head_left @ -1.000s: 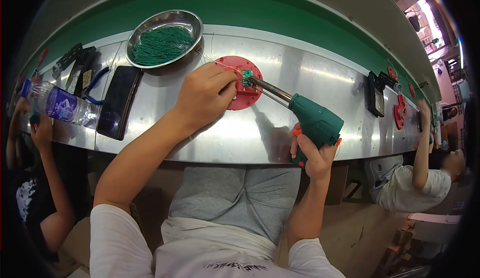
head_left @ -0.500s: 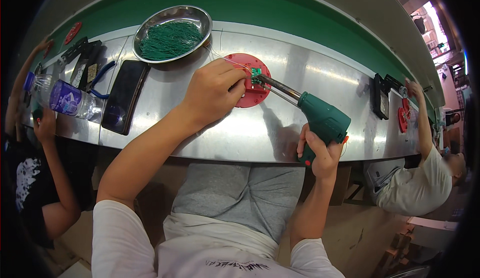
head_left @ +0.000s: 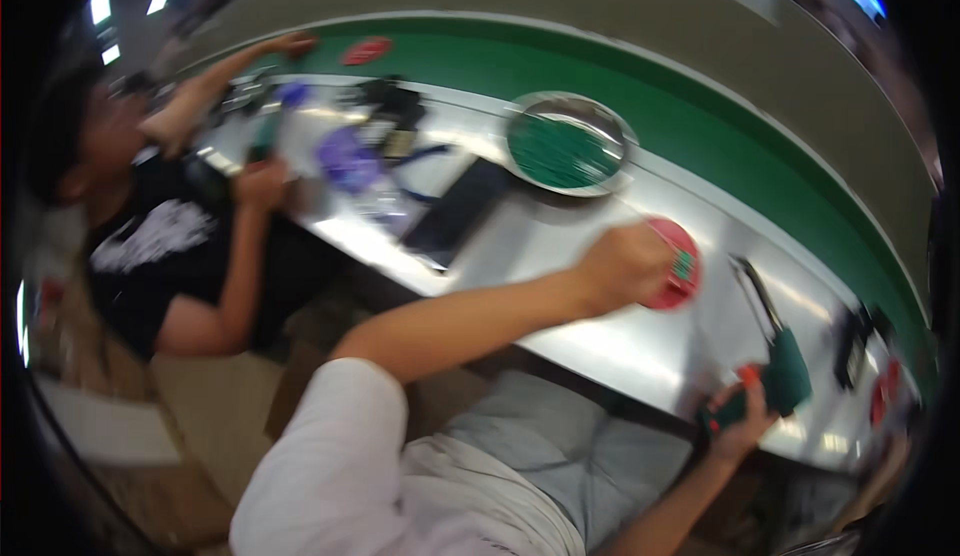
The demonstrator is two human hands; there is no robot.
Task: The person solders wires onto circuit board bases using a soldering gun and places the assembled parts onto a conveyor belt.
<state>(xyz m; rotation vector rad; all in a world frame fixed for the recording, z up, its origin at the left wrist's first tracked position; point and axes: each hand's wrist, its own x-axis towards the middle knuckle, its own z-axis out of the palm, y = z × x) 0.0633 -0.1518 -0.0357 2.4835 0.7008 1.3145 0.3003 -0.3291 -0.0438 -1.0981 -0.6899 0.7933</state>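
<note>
The green soldering gun (head_left: pixel 788 376) — right hand (head_left: pixel 740 416) wrapped round its handle — has swung clear of the circuit board (head_left: pixel 683 264), breaking contact; the left hand (head_left: pixel 628 268) (curled, contents indiscernible) stays by the red disc (head_left: pixel 675 297) beneath that board, on the metal bench (head_left: pixel 590 351).

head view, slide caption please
Left hand at a red disc, right hand holding a green gun-shaped tool; steel bowl of green wires beyond.

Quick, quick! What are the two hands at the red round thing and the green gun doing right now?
Left hand: curled at the red disc; too blurred to tell its grip.
Right hand: closed, holding the green gun-shaped tool.
</note>
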